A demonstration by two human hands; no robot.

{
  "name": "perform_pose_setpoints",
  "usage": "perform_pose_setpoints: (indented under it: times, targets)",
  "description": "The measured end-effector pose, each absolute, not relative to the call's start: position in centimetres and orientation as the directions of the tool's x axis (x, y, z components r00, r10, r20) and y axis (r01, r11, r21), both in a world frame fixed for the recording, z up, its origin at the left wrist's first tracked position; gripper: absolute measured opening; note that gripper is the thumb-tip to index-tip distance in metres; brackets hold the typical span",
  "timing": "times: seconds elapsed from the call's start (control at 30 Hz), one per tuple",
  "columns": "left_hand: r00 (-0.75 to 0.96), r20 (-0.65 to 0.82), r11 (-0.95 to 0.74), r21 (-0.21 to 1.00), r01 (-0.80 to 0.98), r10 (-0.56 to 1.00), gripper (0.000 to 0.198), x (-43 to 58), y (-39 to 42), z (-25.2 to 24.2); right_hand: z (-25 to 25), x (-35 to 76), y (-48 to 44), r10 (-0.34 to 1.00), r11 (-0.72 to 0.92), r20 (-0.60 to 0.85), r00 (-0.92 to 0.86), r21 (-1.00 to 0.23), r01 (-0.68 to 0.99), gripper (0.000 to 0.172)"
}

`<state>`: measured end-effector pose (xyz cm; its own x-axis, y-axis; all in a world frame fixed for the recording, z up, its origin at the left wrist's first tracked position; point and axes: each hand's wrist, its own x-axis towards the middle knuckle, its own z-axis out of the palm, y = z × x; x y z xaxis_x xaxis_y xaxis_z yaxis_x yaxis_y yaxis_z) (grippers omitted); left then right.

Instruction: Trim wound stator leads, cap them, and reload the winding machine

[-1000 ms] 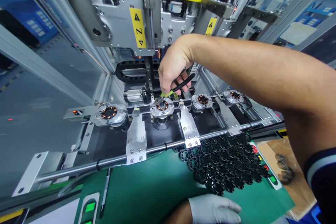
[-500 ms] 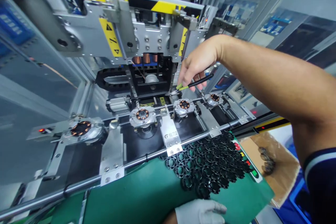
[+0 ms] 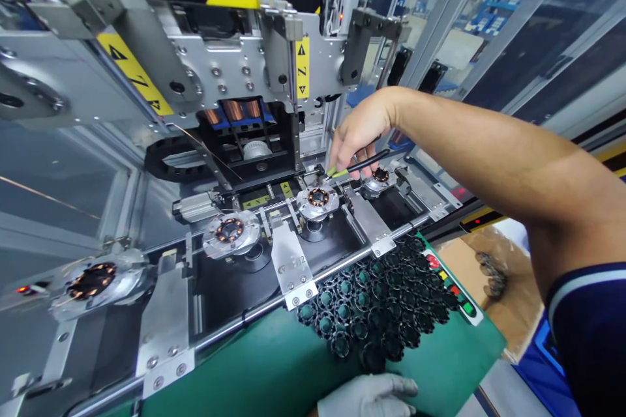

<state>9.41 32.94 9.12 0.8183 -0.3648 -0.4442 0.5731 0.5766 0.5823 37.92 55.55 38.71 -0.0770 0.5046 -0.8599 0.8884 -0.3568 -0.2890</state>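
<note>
Four copper-wound rings [image 3: 319, 189] sit in four metal holders [image 3: 317, 209], one ring to each, in a slanting row above the dark base. There is one pair of pliers [image 3: 372, 159], with green and black grips, held in the right hand [image 3: 359, 137]; the fingers are curled around it, and its tip is at the rear edge of the third holder from the left. Whether the tip touches that holder cannot be told, nor whether its jaws are closed.

The gloved left hand [image 3: 369, 396] is one of two hands in view; its fingers are stretched out over the green desk [image 3: 254, 365], just beside the near edge of a heap of black rings [image 3: 386, 300]. Those overlap too much to count. To the heap's right is one button strip with four coloured buttons [image 3: 454, 290], and beyond it one cardboard box [image 3: 513, 293].

Compared with one second earlier, the pliers have gone from the second copper-wound ring to the third. Half a second ago the tip was already behind the third, slightly farther from it than now. The view has swung to the right, and the left hand stays near the heap.
</note>
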Motion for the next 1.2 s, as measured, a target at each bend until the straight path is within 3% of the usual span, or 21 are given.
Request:
perform_pose_setpoints:
  times: [0.3,0.47,0.63,0.83,1.2]
  targets:
    - [0.836,-0.437,0.548,0.631,0.549,-0.333,0.114,9.7,33.0,10.0,38.0,37.7,55.7,0.511,-0.357,-0.856,-0.080,-0.295,0.886,0.060]
    - [0.870,-0.391,0.539,0.682,0.494,-0.302,0.113,9.4,33.7,10.6,38.4,37.8,56.4,0.551,-0.242,-0.823,-0.136,-0.314,0.918,0.058]
    - [0.898,-0.341,0.501,0.746,0.438,-0.277,0.109,9.2,33.9,10.9,40.7,36.5,57.1,0.553,-0.202,-0.827,-0.103,-0.253,0.946,0.058]
    - [0.914,-0.307,0.460,0.793,0.400,-0.266,0.105,9.3,34.3,11.6,41.3,33.6,57.2,0.529,-0.266,-0.845,0.074,-0.082,0.961,0.049]
    - [0.919,-0.296,0.464,0.796,0.388,-0.261,0.097,9.2,34.0,10.8,40.0,33.2,57.8,0.497,-0.242,-0.863,0.087,-0.042,0.969,0.048]
